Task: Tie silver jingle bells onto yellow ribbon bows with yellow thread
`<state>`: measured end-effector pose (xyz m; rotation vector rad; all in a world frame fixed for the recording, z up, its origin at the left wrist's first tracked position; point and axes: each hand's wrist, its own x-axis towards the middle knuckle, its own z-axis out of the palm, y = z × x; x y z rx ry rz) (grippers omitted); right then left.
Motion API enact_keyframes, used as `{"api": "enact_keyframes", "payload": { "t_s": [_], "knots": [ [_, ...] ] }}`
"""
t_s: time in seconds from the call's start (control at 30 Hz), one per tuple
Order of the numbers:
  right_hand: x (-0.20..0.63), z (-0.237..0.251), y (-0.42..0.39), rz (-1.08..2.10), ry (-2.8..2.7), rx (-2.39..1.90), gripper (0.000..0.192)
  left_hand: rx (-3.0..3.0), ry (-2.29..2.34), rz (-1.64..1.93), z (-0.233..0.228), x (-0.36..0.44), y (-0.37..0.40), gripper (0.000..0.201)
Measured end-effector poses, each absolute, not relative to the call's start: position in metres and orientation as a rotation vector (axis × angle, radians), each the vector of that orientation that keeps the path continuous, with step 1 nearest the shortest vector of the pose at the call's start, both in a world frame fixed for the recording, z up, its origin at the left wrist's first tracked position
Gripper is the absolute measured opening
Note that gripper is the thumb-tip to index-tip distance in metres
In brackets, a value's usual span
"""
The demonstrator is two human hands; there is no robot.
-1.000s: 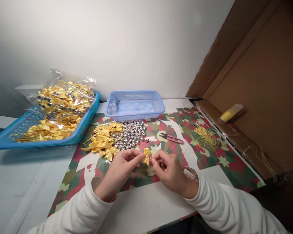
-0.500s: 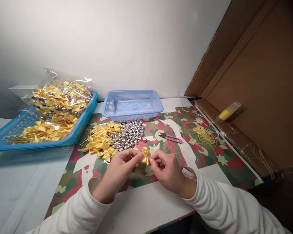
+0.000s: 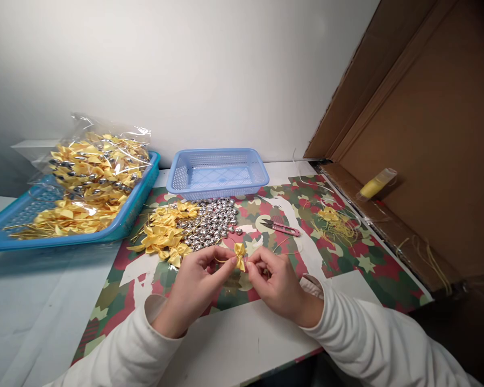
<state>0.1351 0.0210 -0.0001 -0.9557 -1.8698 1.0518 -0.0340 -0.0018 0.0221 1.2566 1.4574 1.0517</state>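
two trays stand at the back of the table. far left, a teal tray (image 3: pixel 8 236) carries a clear plastic bag (image 3: pixel 100 156) stuffed with yellow bows and silver bells, with more loose bows and gold wire lying in front of the bag inside the tray. to its right, against the wall, sits a light blue basket (image 3: pixel 218 174). just in front of the basket, on the red, green and cream patterned mat (image 3: pixel 347 269), a heap of yellow bows (image 3: pixel 165 231) touches a heap of silver bells (image 3: pixel 215 221).

nearer the person, the left hand (image 3: pixel 193 282) comes in from a white sleeve, its thumb and forefinger closed together on the left side of a single yellow bow (image 3: pixel 239 255); a thin gold wire loops from that pinch toward the bow. the bow is held just above the mat, between the two hands and just in front of the bell heap. the right hand (image 3: pixel 276 282), also from a white sleeve, has its fingertips pinched together on the bow's right side, so both hands are clamped on the same piece.

beyond the right hand lie pink thread snips (image 3: pixel 282 228), flat on the mat. farther right is a tangle of yellow thread scraps (image 3: pixel 336 223). at the far right a brown cardboard panel (image 3: pixel 427 134) leans up, with a yellow tube (image 3: pixel 376 185) lying on its lower flap.
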Motion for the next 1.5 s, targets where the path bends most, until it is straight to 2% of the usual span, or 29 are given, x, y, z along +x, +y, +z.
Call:
{"api": "enact_keyframes", "payload": {
  "t_s": [1.03,1.5],
  "knots": [
    [0.1337,-0.0003,0.0191,1.061,-1.827,-0.947,0.013,1.310,1.452,1.038,0.0209,-0.0316,-0.0055,0.030],
    [0.1332,-0.0001,0.0197,1.027,-1.840,-0.973,0.014,1.401,1.532,1.047,0.0219,-0.0316,-0.0055,0.027]
  ]
}}
